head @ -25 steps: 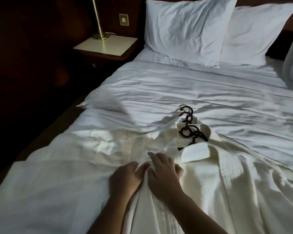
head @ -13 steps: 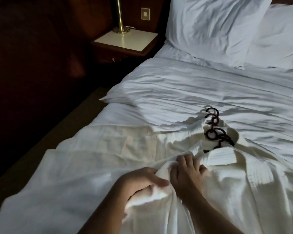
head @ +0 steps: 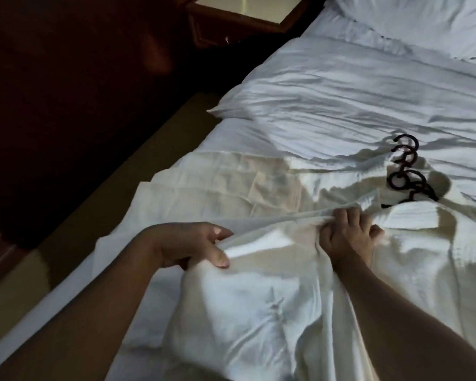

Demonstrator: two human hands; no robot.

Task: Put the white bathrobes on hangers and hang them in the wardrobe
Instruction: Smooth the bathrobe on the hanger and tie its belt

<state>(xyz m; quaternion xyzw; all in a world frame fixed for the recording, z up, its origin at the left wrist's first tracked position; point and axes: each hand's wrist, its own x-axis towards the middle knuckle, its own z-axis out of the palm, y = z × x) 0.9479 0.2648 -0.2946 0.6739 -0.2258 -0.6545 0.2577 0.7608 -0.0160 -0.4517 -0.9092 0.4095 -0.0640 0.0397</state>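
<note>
Your left hand (head: 188, 244) and right hand (head: 346, 237) both grip the bathrobe (head: 259, 312) on the bed (head: 341, 92); hangers (head: 404, 171) lie beside it; nothing hung yet.

Rumpled white bathrobes (head: 272, 284), dark hangers (head: 407, 174) abed

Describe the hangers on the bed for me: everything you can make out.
The hangers are dark, nearly black, lying flat in an overlapping bunch on the bed. At least three thick curved hooks show; the exact count is unclear. Their shoulder bars run under the collar of the white bathrobe, mostly hidden. Material cannot be told. Neither hand touches them; the right hand grips robe fabric nearby.
</note>
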